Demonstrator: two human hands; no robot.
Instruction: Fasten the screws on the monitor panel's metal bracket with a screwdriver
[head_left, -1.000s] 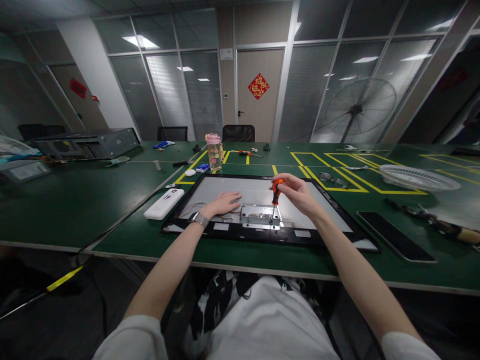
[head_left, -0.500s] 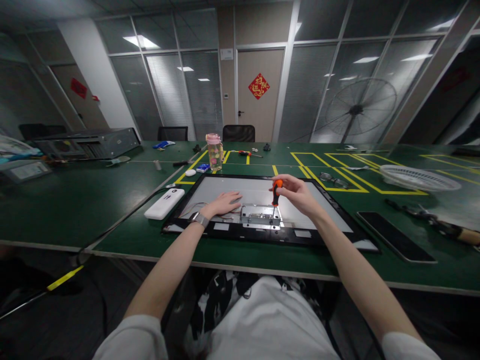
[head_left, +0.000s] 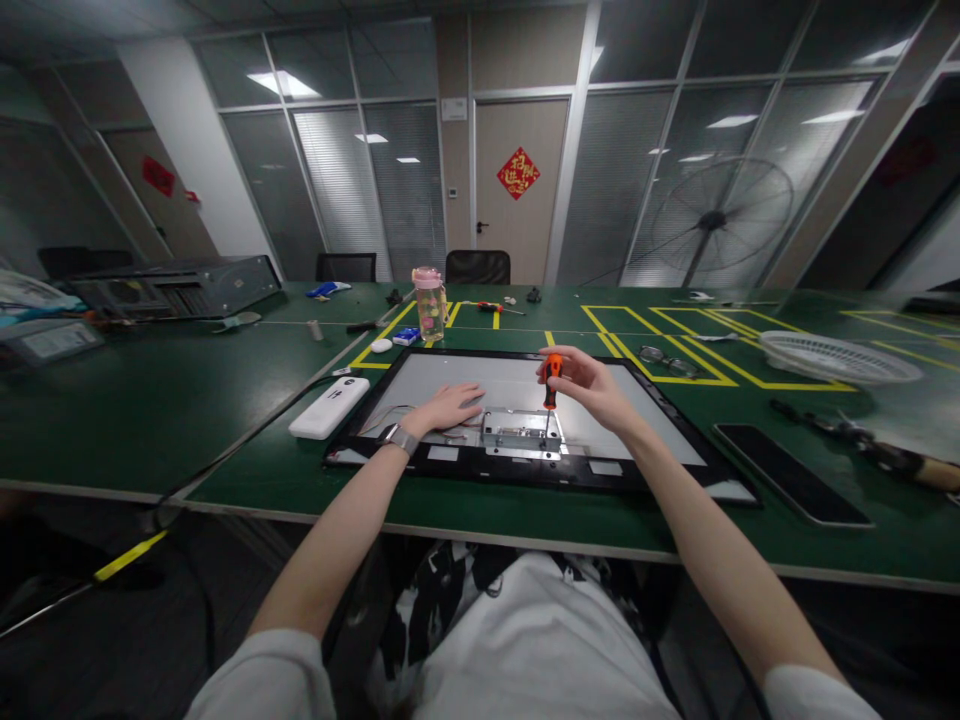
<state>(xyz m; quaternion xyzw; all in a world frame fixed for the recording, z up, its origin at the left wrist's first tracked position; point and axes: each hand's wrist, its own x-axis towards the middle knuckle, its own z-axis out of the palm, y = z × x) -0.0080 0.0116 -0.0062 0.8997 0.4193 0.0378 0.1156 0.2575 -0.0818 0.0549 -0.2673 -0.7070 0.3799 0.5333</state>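
A phone (head_left: 791, 475) lies by the table's (head_left: 150, 430) near edge at right; a power bank (head_left: 329, 408) sits farther in at left. Toward the far edge stands a bottle (head_left: 429, 305), with glasses (head_left: 667, 361) and a basket (head_left: 838, 358) to its right. Beyond that edge are chairs (head_left: 478, 267), a door (head_left: 520, 235) and a fan (head_left: 712, 220).

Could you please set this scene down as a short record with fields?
Left hand: spread on the panel, beside the metal bracket
Right hand: gripping an orange and black screwdriver
Screwdriver tip: pointing down at the bracket's right end
Panel: pale with a black frame, lying on the green table
Bracket: near the panel's front edge
Left of panel: white device
Right of panel: phone, glasses, white basket
Beyond panel: pink-lidded bottle, second screwdriver
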